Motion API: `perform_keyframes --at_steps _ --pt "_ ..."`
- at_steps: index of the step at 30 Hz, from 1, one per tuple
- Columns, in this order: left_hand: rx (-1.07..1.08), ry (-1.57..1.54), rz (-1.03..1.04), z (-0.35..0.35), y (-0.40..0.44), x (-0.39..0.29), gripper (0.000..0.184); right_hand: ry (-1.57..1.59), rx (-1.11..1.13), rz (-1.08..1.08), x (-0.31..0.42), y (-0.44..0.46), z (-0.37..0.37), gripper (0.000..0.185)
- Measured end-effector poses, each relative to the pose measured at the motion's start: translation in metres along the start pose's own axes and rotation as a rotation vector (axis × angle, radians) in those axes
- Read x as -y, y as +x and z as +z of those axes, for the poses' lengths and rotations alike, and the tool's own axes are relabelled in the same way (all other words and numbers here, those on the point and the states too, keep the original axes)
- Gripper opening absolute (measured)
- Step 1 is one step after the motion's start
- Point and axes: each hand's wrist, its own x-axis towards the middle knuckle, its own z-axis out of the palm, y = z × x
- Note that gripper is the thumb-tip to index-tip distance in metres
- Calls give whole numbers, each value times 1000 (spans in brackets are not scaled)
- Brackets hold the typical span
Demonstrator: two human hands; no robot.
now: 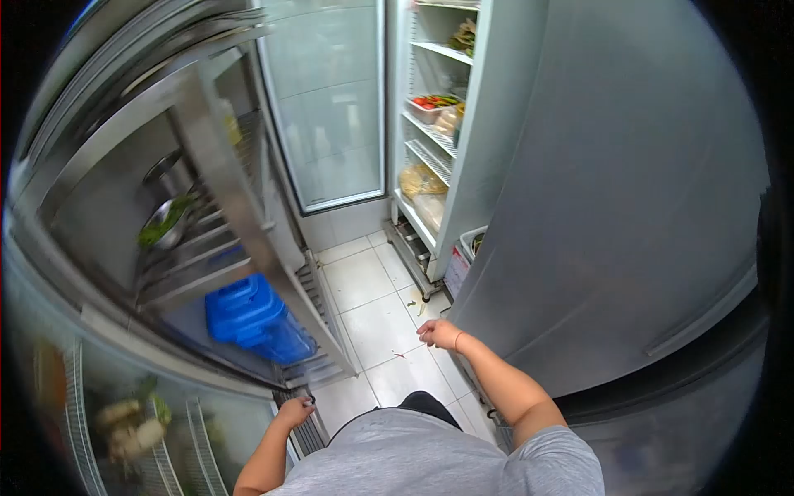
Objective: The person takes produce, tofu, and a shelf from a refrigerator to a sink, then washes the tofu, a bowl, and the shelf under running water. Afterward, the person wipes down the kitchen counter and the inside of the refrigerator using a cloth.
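Note:
My left hand point(295, 411) is low in the view, beside the metal rack's foot and near the edge of the glass-fronted fridge at the left. Its fingers are curled, and whether they hold anything is too small to tell. My right hand point(439, 334) is stretched forward over the white tiled floor point(364, 326), close to the large grey metal door point(628, 182). The fingers are bent together, with a thin band round the wrist. Ahead stands an upright fridge point(504, 107) with its glass door point(327, 107) swung open. A tray of red and green vegetables point(432, 106) rests on one shelf.
Left of me, a metal rack point(236, 198) holds a bowl of greens point(168, 221) and a blue lidded container point(256, 318). Small scraps point(400, 355) lie on the floor. A box point(457, 269) stands beside the upright fridge. Vegetables point(136, 434) show behind glass at the lower left.

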Motion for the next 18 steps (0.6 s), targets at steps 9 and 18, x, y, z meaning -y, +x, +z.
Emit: perform_keyframes --at_steps 9,18 --pt "428 496 95 -16 217 37 51 349 -47 -116 97 194 -161 27" --pt "-6 -231 -261 -141 286 -87 51 346 2 -1101 469 345 -278 24"
